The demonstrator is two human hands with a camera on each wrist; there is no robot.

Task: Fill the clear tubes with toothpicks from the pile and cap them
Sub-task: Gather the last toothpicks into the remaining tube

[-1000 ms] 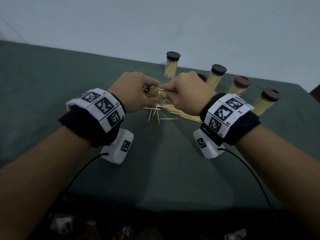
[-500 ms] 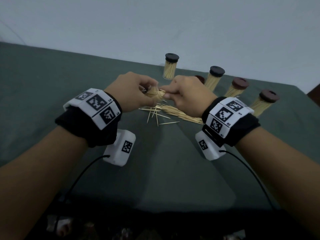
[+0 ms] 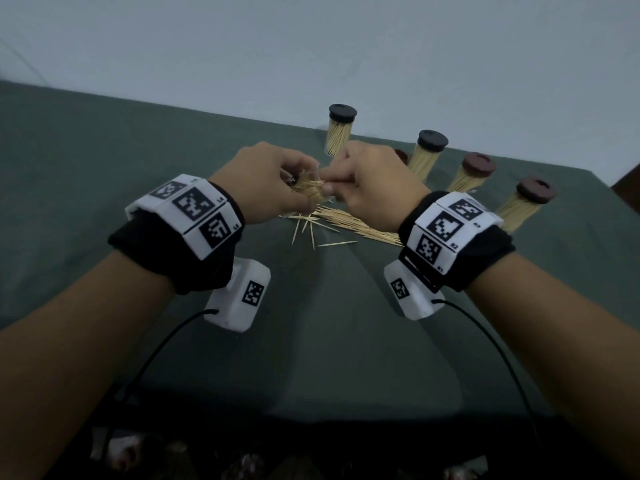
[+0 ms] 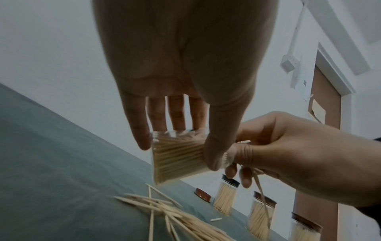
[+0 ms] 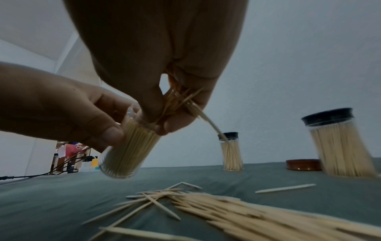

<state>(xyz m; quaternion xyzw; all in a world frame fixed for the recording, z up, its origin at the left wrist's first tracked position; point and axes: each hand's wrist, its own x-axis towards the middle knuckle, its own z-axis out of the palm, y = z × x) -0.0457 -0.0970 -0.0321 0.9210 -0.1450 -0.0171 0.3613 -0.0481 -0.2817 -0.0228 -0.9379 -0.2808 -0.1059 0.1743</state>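
Head view: my left hand (image 3: 266, 188) is wrapped round the clear tube (image 4: 177, 156), tilted, while my right hand (image 3: 374, 188) pinches toothpicks (image 5: 181, 99) at its mouth, pile (image 3: 349, 225) right below.

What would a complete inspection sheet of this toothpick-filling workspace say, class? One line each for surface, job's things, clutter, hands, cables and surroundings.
Surface: table under a dark green cloth.
Job's things: clear tube, nearly full and uncapped, held tilted above the table; loose toothpick pile below the hands; four capped full tubes standing at the back; one spare brown cap lying on the cloth.
Clutter: nothing seen on the cloth; blurred objects below the table's near edge, unidentifiable.
Hands: left hand grips the tube; right hand pinches a bunch of toothpicks at its mouth.
Cables: a black cable runs from each wrist camera.
Surroundings: pale wall; brown door.
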